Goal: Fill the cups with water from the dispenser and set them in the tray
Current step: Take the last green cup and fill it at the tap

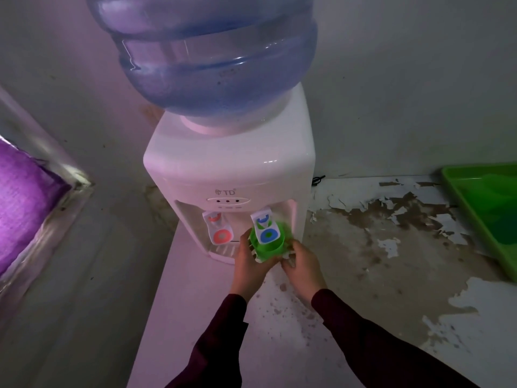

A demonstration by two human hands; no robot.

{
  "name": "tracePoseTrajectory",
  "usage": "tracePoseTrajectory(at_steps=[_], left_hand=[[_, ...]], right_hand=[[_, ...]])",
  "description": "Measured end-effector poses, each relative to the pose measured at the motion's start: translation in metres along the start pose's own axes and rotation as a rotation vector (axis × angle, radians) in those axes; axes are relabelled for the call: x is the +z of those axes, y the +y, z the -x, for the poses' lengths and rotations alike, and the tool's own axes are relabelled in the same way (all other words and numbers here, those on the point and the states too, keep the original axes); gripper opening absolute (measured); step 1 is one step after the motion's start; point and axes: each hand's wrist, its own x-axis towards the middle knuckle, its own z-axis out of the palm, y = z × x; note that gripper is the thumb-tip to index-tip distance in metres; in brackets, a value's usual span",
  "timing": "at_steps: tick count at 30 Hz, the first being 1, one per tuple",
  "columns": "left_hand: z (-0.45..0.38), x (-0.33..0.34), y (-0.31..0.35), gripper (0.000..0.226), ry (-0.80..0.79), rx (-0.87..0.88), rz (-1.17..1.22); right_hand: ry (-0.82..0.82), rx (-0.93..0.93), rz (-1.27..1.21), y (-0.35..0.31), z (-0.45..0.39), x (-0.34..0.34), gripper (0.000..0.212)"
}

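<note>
A white tabletop water dispenser (229, 163) carries a big blue bottle (212, 51) and has a red tap (218, 228) and a blue tap (265, 229). A green plastic cup (270, 249) sits right under the blue tap, tilted toward me. My left hand (251, 268) wraps the cup from the left and below. My right hand (303, 266) touches the cup's right side at its base. Whether water is running I cannot tell. A green tray (475, 214) lies at the far right edge, partly cut off by the frame.
The counter (363, 261) has peeling, stained paint. A black cable (317, 180) runs behind the dispenser along the wall. A purple cloth (22, 203) hangs at a window ledge on the left, beyond the counter's left edge.
</note>
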Motion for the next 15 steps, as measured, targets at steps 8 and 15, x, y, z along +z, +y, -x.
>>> tracePoseTrajectory(at_steps=[8, 15], left_hand=[[0.025, -0.007, 0.020, 0.053, 0.314, 0.179, -0.310], [0.004, -0.002, 0.044, 0.024, 0.342, 0.129, -0.626]], right_hand=[[0.496, -0.440, -0.027, -0.064, -0.008, -0.067, 0.011], [0.624, -0.801, 0.107, -0.148, -0.053, -0.098, 0.022]])
